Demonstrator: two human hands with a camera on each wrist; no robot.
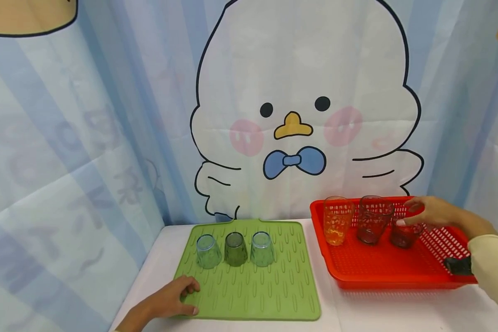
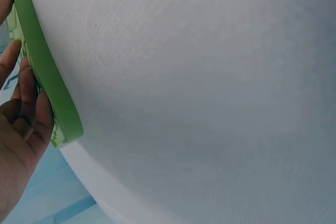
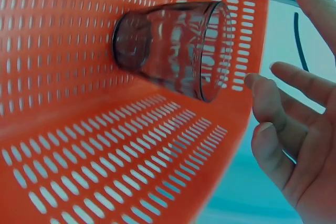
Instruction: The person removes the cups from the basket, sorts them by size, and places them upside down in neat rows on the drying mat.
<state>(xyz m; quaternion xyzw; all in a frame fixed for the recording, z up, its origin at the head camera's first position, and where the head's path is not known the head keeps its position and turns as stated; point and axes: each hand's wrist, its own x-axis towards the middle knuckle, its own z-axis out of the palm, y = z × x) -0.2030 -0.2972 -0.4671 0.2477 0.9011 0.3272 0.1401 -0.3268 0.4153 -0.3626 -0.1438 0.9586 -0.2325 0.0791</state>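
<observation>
My right hand (image 1: pixel 429 212) hovers over a dark-tinted glass (image 1: pixel 404 234) in the red basket (image 1: pixel 382 282). In the right wrist view, its loosely bent fingers (image 3: pixel 270 95) are apart from the rim of that upright glass (image 3: pixel 173 51). Beside it in the basket stand another dark glass (image 1: pixel 373 221) and an amber glass (image 1: pixel 338 221). My left hand (image 1: pixel 170 297) rests at the left edge of the green mat (image 1: pixel 269 295), holding no glass. On the mat, a pale blue glass (image 1: pixel 208 252), a grey-green glass (image 1: pixel 235 250) and a second pale blue glass (image 1: pixel 262 250) stand in a row, wider ends down.
A white-covered table (image 1: pixel 382 313) carries the mat and, to its right, the basket with slotted walls. Behind hangs a curtain (image 1: pixel 290 193) with a cartoon bird, and more curtain closes off the left side. A black band (image 1: pixel 458 266) sits at my right wrist.
</observation>
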